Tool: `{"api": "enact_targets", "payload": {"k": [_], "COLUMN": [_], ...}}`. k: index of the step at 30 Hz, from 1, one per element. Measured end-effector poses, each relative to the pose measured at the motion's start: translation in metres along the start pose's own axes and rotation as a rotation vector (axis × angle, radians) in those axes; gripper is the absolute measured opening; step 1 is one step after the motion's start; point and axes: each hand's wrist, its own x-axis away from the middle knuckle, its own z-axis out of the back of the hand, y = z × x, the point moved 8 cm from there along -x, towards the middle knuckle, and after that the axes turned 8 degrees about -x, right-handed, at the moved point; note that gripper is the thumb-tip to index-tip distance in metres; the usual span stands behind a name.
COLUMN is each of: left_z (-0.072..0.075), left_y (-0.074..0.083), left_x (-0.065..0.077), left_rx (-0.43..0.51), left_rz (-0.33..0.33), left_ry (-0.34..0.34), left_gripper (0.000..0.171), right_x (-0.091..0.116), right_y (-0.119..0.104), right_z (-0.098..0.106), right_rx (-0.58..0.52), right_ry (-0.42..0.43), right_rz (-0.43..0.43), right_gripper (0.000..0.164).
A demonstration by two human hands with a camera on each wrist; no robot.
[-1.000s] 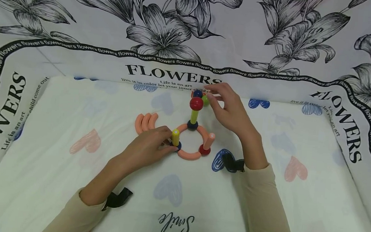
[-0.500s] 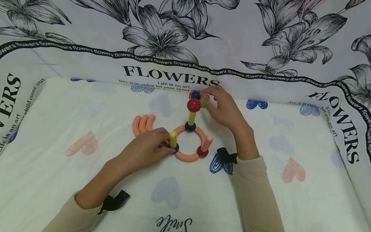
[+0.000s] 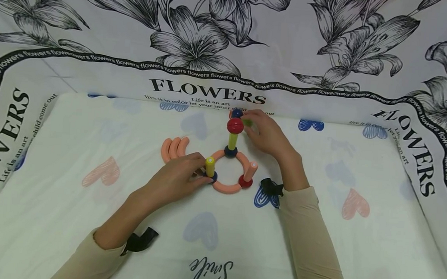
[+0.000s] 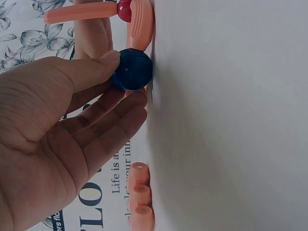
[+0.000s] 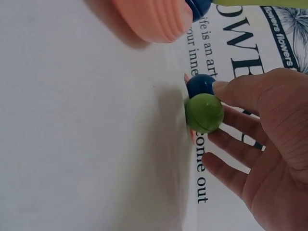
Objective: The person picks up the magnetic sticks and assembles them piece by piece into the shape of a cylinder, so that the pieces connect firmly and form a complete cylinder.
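Compared with one second earlier, the right hand [image 3: 272, 136] has closed in on the far balls, its forearm shifted leftward; the left hand [image 3: 178, 171] keeps its place. Largest, the floral cloth [image 3: 275, 65] borders the heart-printed white cover [image 3: 133, 211]. The left hand pinches the left blue ball [image 4: 134, 70] between thumb and fingers. The right hand is partly spread, its thumb tip at the far blue ball [image 5: 201, 85]; whether it grips this cannot be told. Between the hands lies the ring [image 3: 225, 188], three orange arcs joined by balls. Just beyond the left hand, three loose orange arcs [image 3: 174, 148] lie side by side. A yellow-green rod [image 3: 233, 141] rises from the ring's far ball, a yellow rod [image 3: 210, 167] from the left blue ball, and an orange rod [image 3: 250, 171] leans from the right red ball [image 3: 245, 182]. Smallest, a red ball [image 3: 235, 125] caps the yellow-green rod; a green ball [image 5: 204, 113] appears against the far blue ball.
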Motion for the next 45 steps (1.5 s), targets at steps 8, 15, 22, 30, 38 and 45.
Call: {"api": "enact_targets", "payload": {"k": [8,15,22,30,38,45], "left_z": [0.0,0.0,0.001,-0.001,-0.002,0.0], "left_y": [0.0,0.001,0.002,0.0,0.0,0.0], "left_x": [0.0,-0.001,-0.003,-0.001,0.001,0.0], "left_rx": [-0.002,-0.001,-0.008,-0.013,-0.017,-0.001], "left_rz": [-0.011,-0.02,-0.016,0.001,0.009,0.0], "left_ry": [0.004,-0.002,-0.009,-0.005,-0.004,-0.006], "left_gripper": [0.017,0.018,0.019,0.018,0.019,0.02], "right_x": [0.0,0.0,0.0,0.002,0.006,0.011], "right_y": [0.005,0.005,0.003,0.005,-0.001,-0.014], "right_z": [0.004,0.006,0.007,0.005,0.008,0.02], "right_rx": [0.05,0.033,0.027,-0.008,-0.029,-0.057], "right_ry": [0.032,0.086,0.091,0.081,0.082,0.109], "right_rz": [-0.024,-0.064,-0.073,-0.086,-0.045,0.031], "right_gripper": [0.044,0.042,0.031,0.033,0.035,0.035]}}
